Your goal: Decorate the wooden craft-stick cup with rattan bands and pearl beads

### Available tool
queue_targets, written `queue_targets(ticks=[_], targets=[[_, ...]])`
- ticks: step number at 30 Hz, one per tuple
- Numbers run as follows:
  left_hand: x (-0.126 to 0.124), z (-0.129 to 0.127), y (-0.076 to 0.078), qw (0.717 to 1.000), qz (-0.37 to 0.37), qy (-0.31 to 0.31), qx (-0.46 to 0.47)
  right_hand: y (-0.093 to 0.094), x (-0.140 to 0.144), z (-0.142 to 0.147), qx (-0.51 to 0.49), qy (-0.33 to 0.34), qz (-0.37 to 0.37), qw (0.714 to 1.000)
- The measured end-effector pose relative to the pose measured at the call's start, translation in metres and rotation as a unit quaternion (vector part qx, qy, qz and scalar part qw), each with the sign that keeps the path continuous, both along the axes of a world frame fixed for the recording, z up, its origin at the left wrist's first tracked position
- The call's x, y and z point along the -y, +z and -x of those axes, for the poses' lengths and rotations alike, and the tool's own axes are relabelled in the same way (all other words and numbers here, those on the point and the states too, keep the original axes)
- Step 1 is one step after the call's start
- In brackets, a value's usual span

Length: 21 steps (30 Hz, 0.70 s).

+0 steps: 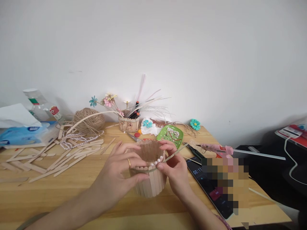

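A small round holder made of wooden craft sticks [151,183] stands on the wooden table [72,191] in front of me. My left hand [120,172], with a ring on one finger, wraps around its left side. My right hand [174,167] grips the right rim and presses a string of pearl beads [157,162] against the top edge. A thin clear stick [176,152] slants up from my right fingers.
Loose craft sticks [59,158] and pearl strands [74,140] lie at left, beside a twine ball [88,119] and tissue pack [21,132]. Behind stand a finished stick holder with flowers [129,123] and a green bead dish [170,133]. A pink glue gun [216,148] and phone [211,185] lie right.
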<state>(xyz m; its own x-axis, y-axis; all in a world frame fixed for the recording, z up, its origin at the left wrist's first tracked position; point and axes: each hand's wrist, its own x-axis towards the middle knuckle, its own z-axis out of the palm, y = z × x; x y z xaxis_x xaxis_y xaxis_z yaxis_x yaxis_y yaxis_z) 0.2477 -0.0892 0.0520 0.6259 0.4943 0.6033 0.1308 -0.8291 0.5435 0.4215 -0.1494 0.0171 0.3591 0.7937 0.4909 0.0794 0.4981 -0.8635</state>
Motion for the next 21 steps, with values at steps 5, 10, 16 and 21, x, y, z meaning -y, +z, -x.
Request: queue_targets(ticks=[5,10,16,21], targets=[[0.0047,-0.0001,-0.0007,0.999,0.031,-0.01,0.003,-0.0032,0.0043,-0.0003,0.051,-0.009,-0.045,0.998],[0.008,-0.0003,0.0001,1.0,0.021,-0.007,0.01,-0.0045,0.0058,-0.002,0.09,-0.008,-0.081,0.993],[0.0093,0.0006,-0.0012,1.0,-0.016,-0.007,0.021,-0.0054,0.0043,-0.0027,0.094,0.012,-0.108,0.99],[0.0083,0.0018,-0.0025,0.999,-0.03,-0.013,0.006,-0.0072,0.0051,-0.0025,0.106,0.006,-0.097,0.99]])
